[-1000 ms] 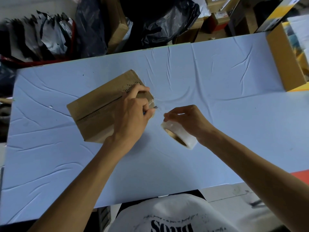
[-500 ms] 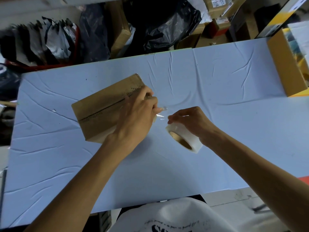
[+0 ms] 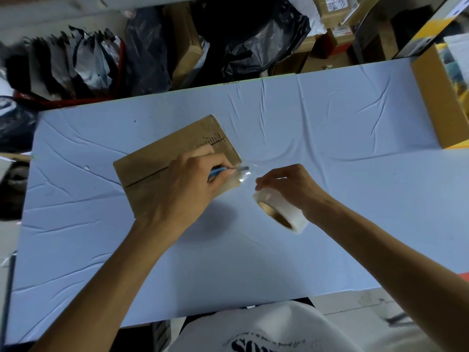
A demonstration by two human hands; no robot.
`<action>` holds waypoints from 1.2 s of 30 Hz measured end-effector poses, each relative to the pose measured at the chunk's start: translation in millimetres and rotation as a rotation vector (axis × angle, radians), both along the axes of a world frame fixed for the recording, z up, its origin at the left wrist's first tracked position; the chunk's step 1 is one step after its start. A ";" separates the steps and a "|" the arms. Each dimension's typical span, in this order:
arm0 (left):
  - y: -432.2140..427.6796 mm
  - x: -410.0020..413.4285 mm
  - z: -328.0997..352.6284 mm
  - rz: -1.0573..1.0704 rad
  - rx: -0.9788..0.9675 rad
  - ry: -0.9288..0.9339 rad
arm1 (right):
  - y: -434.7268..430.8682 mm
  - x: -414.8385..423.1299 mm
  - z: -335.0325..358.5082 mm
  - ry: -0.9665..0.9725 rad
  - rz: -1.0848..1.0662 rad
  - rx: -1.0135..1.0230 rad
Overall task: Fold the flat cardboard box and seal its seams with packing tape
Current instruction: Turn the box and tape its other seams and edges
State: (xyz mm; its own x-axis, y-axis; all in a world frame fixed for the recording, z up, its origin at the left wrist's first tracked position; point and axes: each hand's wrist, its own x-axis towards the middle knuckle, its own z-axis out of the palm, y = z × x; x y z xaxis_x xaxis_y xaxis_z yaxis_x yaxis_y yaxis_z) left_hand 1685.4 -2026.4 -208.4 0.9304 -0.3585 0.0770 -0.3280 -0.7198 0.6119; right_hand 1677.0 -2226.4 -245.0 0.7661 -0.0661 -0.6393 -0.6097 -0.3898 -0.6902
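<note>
A brown cardboard box lies on the pale blue table, left of centre, its flaps closed along a middle seam. My left hand rests on the box's near right corner and grips a small blue-handled cutter, whose blade pokes out past the corner. A shiny strip of clear tape runs from that corner toward a white roll of packing tape. My right hand holds the roll just off the box's right end, above the table.
An open cardboard carton stands at the table's right edge. Black plastic bags, grey mailers and stacked boxes crowd the floor beyond the far edge. The near half of the table is bare cloth.
My left hand has slid right along the box, and the cutter's blade now shows beyond the corner at the tape. The roll in my right hand has drawn slightly away.
</note>
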 end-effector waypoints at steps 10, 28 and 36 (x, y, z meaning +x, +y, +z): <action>3.1 -3.3 -25.0 0.135 -0.098 -0.022 | 2.0 -1.6 -0.1 0.018 -0.005 -0.012; -20.0 2.4 -19.0 0.102 0.064 0.054 | 4.8 -6.0 14.7 -0.010 -0.012 -0.013; -23.4 8.5 -19.5 0.078 0.070 0.156 | 3.6 -5.7 18.5 0.056 -0.065 0.030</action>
